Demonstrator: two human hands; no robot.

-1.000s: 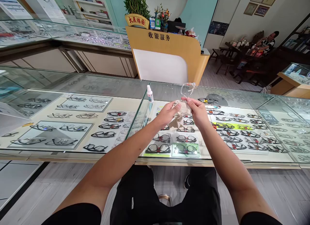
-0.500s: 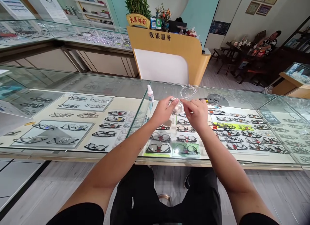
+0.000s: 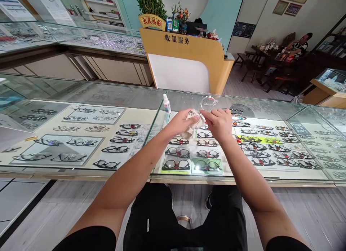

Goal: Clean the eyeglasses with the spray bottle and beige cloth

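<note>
My left hand (image 3: 183, 122) is closed around a pale, crumpled cloth (image 3: 192, 124) with dark lettering. Close on its right, my right hand (image 3: 218, 124) has its fingers pinched at the lower edge of a clear-framed pair of eyeglasses (image 3: 208, 103). The clear frame rises just beyond the fingertips, and my fingers cover part of it. Both hands are over the glass display counter (image 3: 159, 177). Left of them a small white spray bottle (image 3: 167, 104) stands upright on the glass.
Rows of eyeglasses (image 3: 177, 165) lie under the glass. On the left are grey display trays (image 3: 61, 150) and a white sheet (image 3: 12, 132). A wooden cash desk (image 3: 183, 45) stands ahead, with a potted plant (image 3: 151, 5) on it. A person (image 3: 298, 45) sits far right.
More of the cloth shows now, hanging lower below my left hand, with its lettering in sight. The clear eyeglasses have tilted slightly. My hands stay close together.
</note>
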